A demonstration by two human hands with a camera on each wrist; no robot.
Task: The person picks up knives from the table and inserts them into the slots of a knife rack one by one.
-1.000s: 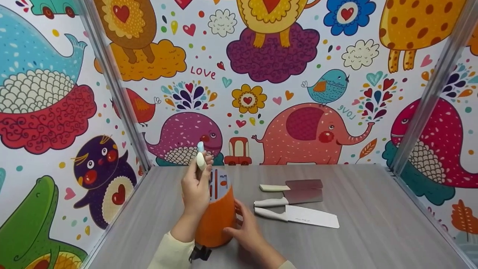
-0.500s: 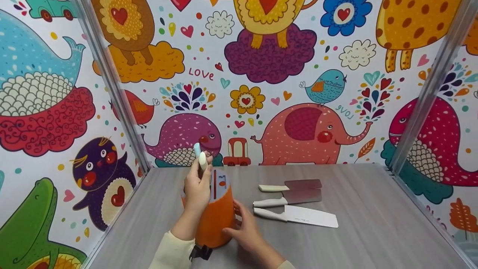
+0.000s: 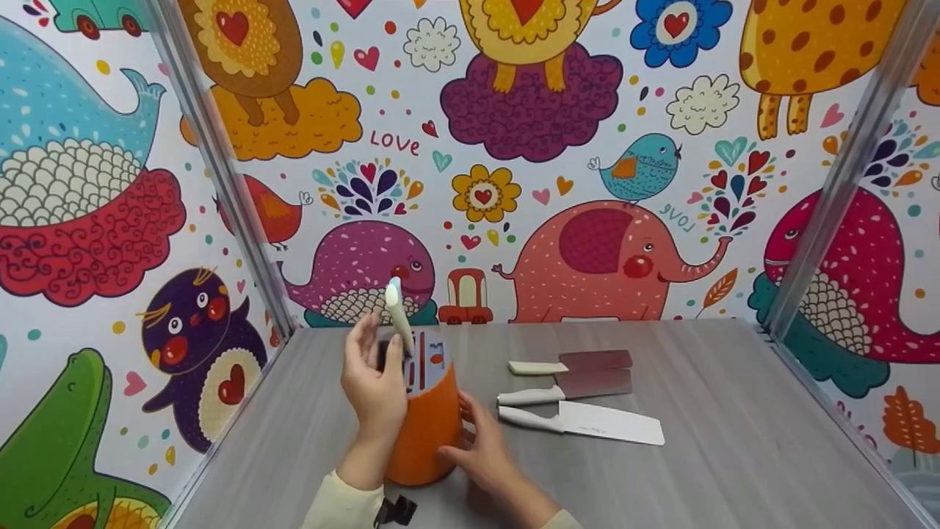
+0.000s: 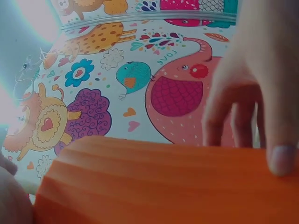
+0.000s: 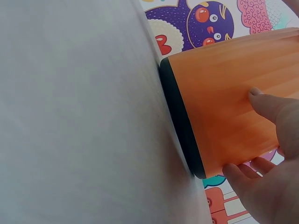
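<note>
Cartoon-animal walls (image 3: 507,176); grey tabletop (image 3: 705,419); metal posts (image 3: 222,162)

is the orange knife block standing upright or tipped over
Upright: the knife block stands on its dark base on the table, slotted top facing up, the right hand touching its side.

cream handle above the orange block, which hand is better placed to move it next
Likely the left hand: it's beside the cream handle; the right hand holds the orange block lower down.
</note>
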